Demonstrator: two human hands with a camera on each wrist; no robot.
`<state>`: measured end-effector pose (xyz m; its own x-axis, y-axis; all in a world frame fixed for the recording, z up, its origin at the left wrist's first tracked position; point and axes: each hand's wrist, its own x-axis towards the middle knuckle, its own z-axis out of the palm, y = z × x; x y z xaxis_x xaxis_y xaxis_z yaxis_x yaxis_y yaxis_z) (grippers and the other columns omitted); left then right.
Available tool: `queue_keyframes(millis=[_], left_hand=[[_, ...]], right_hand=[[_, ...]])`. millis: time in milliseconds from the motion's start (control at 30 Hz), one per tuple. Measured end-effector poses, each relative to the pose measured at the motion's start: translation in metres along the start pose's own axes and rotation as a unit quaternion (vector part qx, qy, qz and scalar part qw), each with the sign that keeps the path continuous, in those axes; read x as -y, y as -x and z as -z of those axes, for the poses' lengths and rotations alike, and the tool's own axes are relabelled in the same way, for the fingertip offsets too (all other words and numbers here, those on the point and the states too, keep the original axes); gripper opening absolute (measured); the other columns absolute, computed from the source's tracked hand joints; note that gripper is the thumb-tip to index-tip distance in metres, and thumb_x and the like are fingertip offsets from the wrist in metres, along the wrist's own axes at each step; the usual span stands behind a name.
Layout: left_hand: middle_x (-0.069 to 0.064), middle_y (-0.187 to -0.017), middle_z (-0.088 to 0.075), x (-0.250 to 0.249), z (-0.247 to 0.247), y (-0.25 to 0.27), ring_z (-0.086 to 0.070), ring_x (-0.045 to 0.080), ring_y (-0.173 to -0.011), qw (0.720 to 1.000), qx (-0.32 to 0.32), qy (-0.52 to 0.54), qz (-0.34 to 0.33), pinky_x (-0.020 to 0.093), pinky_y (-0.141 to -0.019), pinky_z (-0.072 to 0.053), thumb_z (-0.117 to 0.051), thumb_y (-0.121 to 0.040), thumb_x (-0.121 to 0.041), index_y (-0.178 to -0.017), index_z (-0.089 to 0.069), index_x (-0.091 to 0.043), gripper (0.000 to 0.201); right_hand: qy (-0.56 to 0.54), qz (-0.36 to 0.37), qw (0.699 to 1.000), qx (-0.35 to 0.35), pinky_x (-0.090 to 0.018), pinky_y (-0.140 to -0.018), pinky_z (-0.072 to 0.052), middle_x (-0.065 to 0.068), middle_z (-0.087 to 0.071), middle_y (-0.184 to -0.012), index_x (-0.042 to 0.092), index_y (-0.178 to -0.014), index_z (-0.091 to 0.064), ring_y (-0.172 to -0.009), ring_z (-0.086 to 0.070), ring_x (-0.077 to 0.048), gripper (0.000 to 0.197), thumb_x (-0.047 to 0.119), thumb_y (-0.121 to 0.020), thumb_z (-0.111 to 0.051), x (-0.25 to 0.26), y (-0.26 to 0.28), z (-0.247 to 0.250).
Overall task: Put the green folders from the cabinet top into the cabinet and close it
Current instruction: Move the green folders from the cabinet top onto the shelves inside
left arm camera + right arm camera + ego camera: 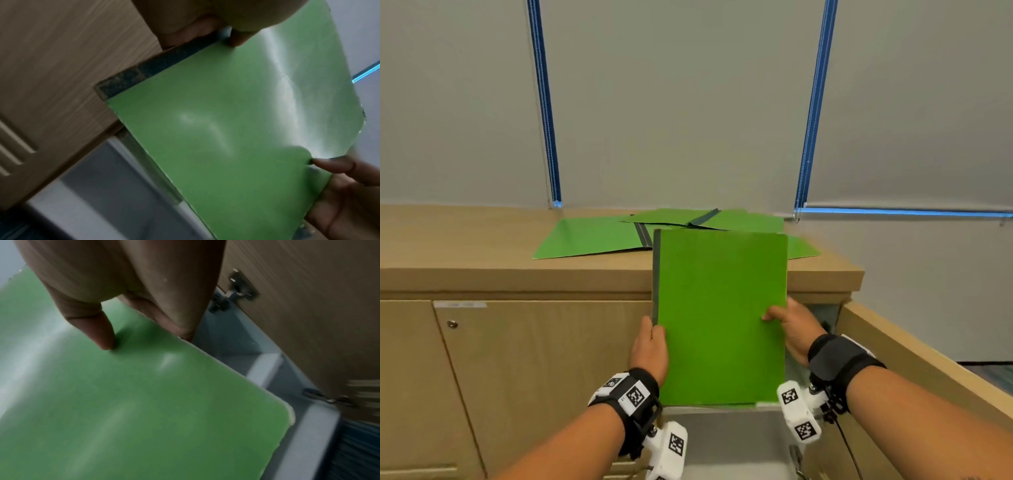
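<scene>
I hold a closed green folder [720, 315] with a dark spine upright in front of the wooden cabinet [517, 359]. My left hand [650, 346] grips its spine edge, thumb on the front. My right hand [791, 329] pinches the opposite edge, thumb on the cover and fingers behind. The wrist views show the same folder [236, 126] [123, 402] with a thumb [236, 37] [98, 331] pressed on it. More green folders [592, 236] lie open and overlapping on the cabinet top [465, 240]. Below the held folder the cabinet's grey inside [732, 442] shows.
The open cabinet door [928, 370] stands at my right, its metal hinges [236, 290] close to my right hand. A closed door with a small lock [452, 323] is at the left. Grey blinds with blue edges [544, 102] hang behind.
</scene>
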<state>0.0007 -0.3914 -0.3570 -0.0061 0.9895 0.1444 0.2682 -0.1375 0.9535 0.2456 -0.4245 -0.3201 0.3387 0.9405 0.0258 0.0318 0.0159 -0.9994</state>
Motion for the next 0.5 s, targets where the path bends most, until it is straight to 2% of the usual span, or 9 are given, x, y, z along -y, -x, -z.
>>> queue_keyframes(millis=[67, 133, 200, 233, 267, 300, 367, 433, 500], left_hand=[[0.018, -0.137, -0.047, 0.028, -0.013, 0.012, -0.044, 0.028, -0.125, 0.999, 0.019, -0.024, 0.038, 0.027, -0.091, -0.030, -0.029, -0.102, -0.015, -0.144, -0.031, -0.004, 0.043], [0.017, -0.148, -0.038, 0.052, -0.027, 0.018, -0.041, 0.026, -0.130, 0.997, 0.036, -0.046, 0.056, 0.026, -0.092, -0.031, -0.028, -0.103, -0.015, -0.147, -0.025, -0.004, 0.045], [0.013, -0.138, -0.048, 0.074, -0.042, 0.012, -0.048, 0.021, -0.112, 0.995, 0.053, -0.060, 0.059, 0.024, -0.087, -0.031, -0.028, -0.104, -0.016, -0.147, -0.024, -0.005, 0.045], [0.009, -0.118, -0.056, 0.084, -0.049, 0.007, -0.048, 0.016, -0.096, 0.994, 0.059, -0.065, 0.059, 0.022, -0.078, -0.028, -0.028, -0.104, -0.015, -0.145, -0.027, -0.004, 0.043], [0.001, -0.098, -0.054, 0.092, -0.054, 0.002, -0.043, 0.014, -0.086, 0.994, 0.058, -0.072, 0.057, 0.020, -0.073, -0.024, -0.029, -0.103, -0.013, -0.141, -0.031, -0.002, 0.040], [0.000, -0.090, -0.050, 0.101, -0.063, -0.004, -0.041, 0.015, -0.085, 0.993, 0.056, -0.081, 0.059, 0.020, -0.072, -0.023, -0.030, -0.102, -0.012, -0.137, -0.035, 0.000, 0.037], [0.021, -0.108, -0.055, 0.118, -0.081, -0.014, -0.049, 0.024, -0.096, 0.990, 0.058, -0.108, 0.067, 0.025, -0.077, -0.029, -0.032, -0.101, -0.011, -0.132, -0.038, 0.001, 0.034], [0.030, -0.124, -0.052, 0.128, -0.096, -0.024, -0.051, 0.035, -0.112, 0.988, 0.053, -0.124, 0.076, 0.032, -0.085, -0.035, -0.033, -0.101, -0.011, -0.132, -0.038, 0.003, 0.034], [0.031, -0.108, -0.055, 0.137, -0.110, -0.034, -0.054, 0.038, -0.103, 0.987, 0.050, -0.132, 0.080, 0.038, -0.089, -0.039, -0.033, -0.100, -0.012, -0.120, -0.042, 0.001, 0.025]], right_hand=[[0.003, -0.047, 0.999, 0.001, -0.055, -0.091, -0.049, -0.024, -0.067, -0.113, 0.009, -0.104, -0.065, -0.089, -0.062, -0.031, 0.033, -0.005, -0.076, -0.055, -0.047, -0.004, 0.006], [0.000, -0.083, 0.997, -0.005, -0.054, -0.089, -0.050, -0.029, -0.065, -0.114, 0.003, -0.107, -0.063, -0.089, -0.062, -0.033, 0.034, -0.006, -0.075, -0.056, -0.093, -0.010, 0.011], [-0.007, -0.101, 0.995, -0.023, -0.048, -0.083, -0.050, -0.031, -0.064, -0.113, -0.001, -0.107, -0.063, -0.087, -0.062, -0.032, 0.035, -0.004, -0.072, -0.059, -0.125, -0.019, 0.015], [-0.011, -0.107, 0.994, -0.032, -0.047, -0.082, -0.050, -0.031, -0.065, -0.111, -0.002, -0.105, -0.063, -0.086, -0.062, -0.032, 0.037, -0.002, -0.069, -0.061, -0.136, -0.024, 0.017], [-0.017, -0.113, 0.993, -0.033, -0.048, -0.082, -0.050, -0.031, -0.066, -0.108, -0.002, -0.104, -0.063, -0.085, -0.062, -0.032, 0.040, 0.001, -0.064, -0.061, -0.145, -0.030, 0.020], [-0.023, -0.122, 0.992, -0.030, -0.050, -0.083, -0.050, -0.030, -0.067, -0.103, -0.001, -0.103, -0.063, -0.085, -0.062, -0.033, 0.041, 0.001, -0.062, -0.061, -0.152, -0.037, 0.024], [-0.016, -0.137, 0.990, -0.031, -0.048, -0.081, -0.051, -0.025, -0.065, -0.094, -0.001, -0.097, -0.062, -0.082, -0.061, -0.031, 0.024, -0.006, -0.074, -0.057, -0.165, -0.050, 0.031], [-0.003, -0.143, 0.989, -0.031, -0.040, -0.074, -0.050, -0.020, -0.062, -0.090, 0.001, -0.092, -0.060, -0.077, -0.058, -0.029, 0.019, -0.012, -0.084, -0.048, -0.174, -0.065, 0.037], [0.010, -0.143, 0.990, -0.019, -0.042, -0.078, -0.051, -0.022, -0.063, -0.098, 0.000, -0.103, -0.059, -0.083, -0.060, -0.032, 0.024, -0.012, -0.086, -0.046, -0.185, -0.082, 0.044]])
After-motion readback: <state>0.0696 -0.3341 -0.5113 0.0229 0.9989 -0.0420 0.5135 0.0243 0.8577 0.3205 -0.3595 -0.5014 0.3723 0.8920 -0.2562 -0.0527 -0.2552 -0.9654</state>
